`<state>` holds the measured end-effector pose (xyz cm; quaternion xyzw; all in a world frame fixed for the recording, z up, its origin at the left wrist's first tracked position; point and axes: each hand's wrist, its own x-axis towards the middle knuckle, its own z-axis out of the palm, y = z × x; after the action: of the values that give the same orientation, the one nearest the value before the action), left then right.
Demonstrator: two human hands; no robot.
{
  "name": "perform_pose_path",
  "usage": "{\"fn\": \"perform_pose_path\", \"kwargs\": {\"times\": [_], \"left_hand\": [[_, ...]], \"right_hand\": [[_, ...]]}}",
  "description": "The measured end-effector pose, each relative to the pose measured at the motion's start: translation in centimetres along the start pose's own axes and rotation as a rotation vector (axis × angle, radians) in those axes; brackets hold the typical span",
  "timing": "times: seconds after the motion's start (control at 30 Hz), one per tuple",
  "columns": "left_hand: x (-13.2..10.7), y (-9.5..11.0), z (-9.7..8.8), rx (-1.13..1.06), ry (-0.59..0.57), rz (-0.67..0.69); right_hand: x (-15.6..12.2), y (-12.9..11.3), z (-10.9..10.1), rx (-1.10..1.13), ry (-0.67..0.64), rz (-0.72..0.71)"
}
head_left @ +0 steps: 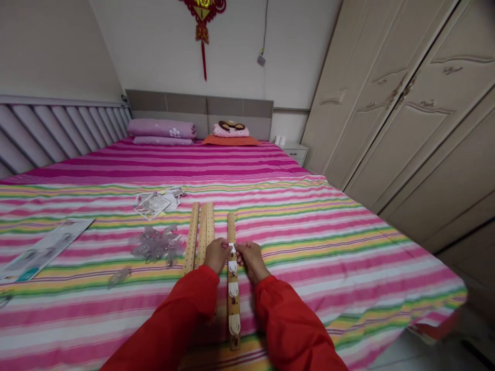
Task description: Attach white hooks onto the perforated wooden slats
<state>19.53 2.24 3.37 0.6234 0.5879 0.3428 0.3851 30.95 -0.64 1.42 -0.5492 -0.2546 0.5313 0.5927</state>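
A narrow wooden strip with holes (231,226) lies lengthwise in front of me on the striped cloth. Several small white pieces with pale loops and dark lower ends (233,289) sit in a row along its near half. At the top of that row, my left hand (217,254) pinches a small white piece (232,248) from the left. My right hand (250,258) closes its fingers on the same piece from the right. The fingers partly hide it, so its exact kind is unclear. Beside my left hand lie more perforated wooden strips (191,237).
Crumpled clear plastic wrappers (154,243) lie left of the strips, with opened packaging (158,202) beyond them. A flat clear package (46,250) rests at far left. The striped cloth (348,257) covers the bed, whose right edge slopes toward a wardrobe (406,129).
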Motion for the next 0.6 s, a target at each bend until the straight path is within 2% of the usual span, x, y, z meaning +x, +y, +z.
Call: {"fn": "perform_pose_path", "kwargs": {"times": [0.6], "left_hand": [[-0.43,-0.61,0.53,-0.010,0.048,0.113]], "right_hand": [[-0.27,-0.06,0.09,-0.045,0.007,0.003]]}}
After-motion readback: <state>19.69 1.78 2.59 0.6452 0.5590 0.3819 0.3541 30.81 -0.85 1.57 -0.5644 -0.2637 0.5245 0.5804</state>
